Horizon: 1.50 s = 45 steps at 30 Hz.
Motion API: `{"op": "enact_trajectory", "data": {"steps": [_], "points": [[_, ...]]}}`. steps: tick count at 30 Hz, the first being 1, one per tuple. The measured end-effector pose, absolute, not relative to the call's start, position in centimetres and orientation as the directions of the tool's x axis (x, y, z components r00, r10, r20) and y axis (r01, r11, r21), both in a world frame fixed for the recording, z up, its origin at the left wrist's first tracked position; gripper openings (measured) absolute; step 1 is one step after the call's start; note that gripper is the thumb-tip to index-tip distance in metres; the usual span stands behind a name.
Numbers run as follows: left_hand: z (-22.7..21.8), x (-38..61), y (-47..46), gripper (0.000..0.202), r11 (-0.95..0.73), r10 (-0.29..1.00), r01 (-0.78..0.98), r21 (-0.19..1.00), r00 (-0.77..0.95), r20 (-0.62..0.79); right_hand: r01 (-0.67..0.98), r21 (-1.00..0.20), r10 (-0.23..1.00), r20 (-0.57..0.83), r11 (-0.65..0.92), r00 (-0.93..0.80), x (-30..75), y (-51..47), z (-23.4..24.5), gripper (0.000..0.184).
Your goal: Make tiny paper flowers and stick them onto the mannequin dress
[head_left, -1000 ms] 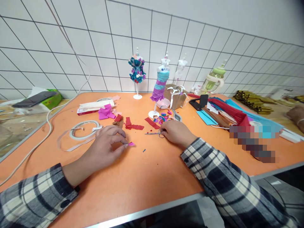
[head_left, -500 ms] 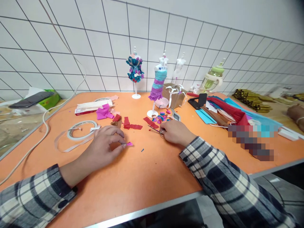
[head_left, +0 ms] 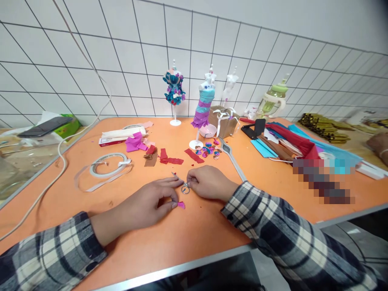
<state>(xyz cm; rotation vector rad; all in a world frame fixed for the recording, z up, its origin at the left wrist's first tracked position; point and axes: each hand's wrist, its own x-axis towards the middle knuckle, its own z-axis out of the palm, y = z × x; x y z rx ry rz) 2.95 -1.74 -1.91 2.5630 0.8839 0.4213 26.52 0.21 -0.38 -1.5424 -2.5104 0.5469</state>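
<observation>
My left hand (head_left: pixel 151 202) rests on the orange table (head_left: pixel 197 234) and pinches a small pink paper scrap (head_left: pixel 181 205) between thumb and fingertips. My right hand (head_left: pixel 207 182) lies right next to it, fingers closed on small metal scissors (head_left: pixel 182 184) whose blades point up and left. The two hands nearly touch at the table's middle front. Behind them lie red paper strips (head_left: pixel 172 158), a pile of small coloured petals (head_left: pixel 207 150) and a mannequin stand dressed in blue and purple paper (head_left: pixel 203 106).
A tape roll (head_left: pixel 107 165) lies at the left, with magenta paper (head_left: pixel 135 142) and a red-and-white box (head_left: pixel 121 136) behind it. A second dressed mannequin (head_left: pixel 174 89), a bare one (head_left: pixel 230 85), a brown gift box (head_left: pixel 224 119), a bottle (head_left: pixel 273 103), and coloured paper sheets (head_left: pixel 291 143) stand at the back right.
Both hands have come nearer to me and together. The right hand brought the scissors from beside the petals to the middle. The left hand carried the pink scrap down and right.
</observation>
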Motion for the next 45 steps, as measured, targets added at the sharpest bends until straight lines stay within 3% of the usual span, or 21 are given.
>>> {"op": "enact_trajectory", "data": {"steps": [10, 21, 27, 32, 35, 38, 40, 45], "points": [[-1.6, 3.1, -1.4, 0.024, -0.603, 0.723, 0.598, 0.528, 0.69, 0.044, 0.797, -0.508, 0.889, -0.122, 0.325, -0.44, 26.9, 0.8, -0.6, 0.015], [-1.7, 3.0, -1.2, 0.027, -0.605, 0.72, 0.619, 0.501, 0.694, 0.013, 0.739, -0.636, 0.884, -0.189, 0.223, -0.429, 27.0, 1.7, -1.2, 0.01], [-2.0, 3.0, -1.1, 0.023, -0.654, 0.701, 0.566, 0.502, 0.702, 0.121, 0.657, -0.729, 0.879, -0.173, 0.189, -0.445, 27.2, 2.0, -1.9, 0.015], [-1.5, 2.8, -0.8, 0.022, -0.653, 0.756, 0.594, 0.47, 0.555, 0.347, 0.55, -0.806, 0.929, 0.004, 0.222, -0.369, 27.1, 1.6, -1.0, 0.025], [-1.1, 2.6, -0.5, 0.022, -0.555, 0.831, 0.64, 0.532, 0.394, 0.393, 0.454, -0.858, 0.946, 0.101, 0.239, -0.307, 26.5, 1.0, -0.5, 0.02], [-1.0, 2.6, -0.3, 0.028, -0.468, 0.883, 0.615, 0.635, 0.294, 0.366, 0.194, -0.978, 0.927, 0.001, 0.079, -0.374, 25.2, 0.0, -0.8, 0.025], [-1.1, 2.8, -0.3, 0.03, -0.43, 0.903, 0.576, 0.696, 0.266, 0.338, 0.04, -0.996, 0.886, -0.086, -0.076, -0.455, 24.2, -0.7, -1.2, 0.029], [-1.1, 3.6, -0.8, 0.028, -0.415, 0.91, 0.528, 0.741, 0.26, 0.324, -0.073, -0.97, 0.895, -0.181, -0.23, -0.408, 22.9, -1.7, -1.8, 0.032]]}}
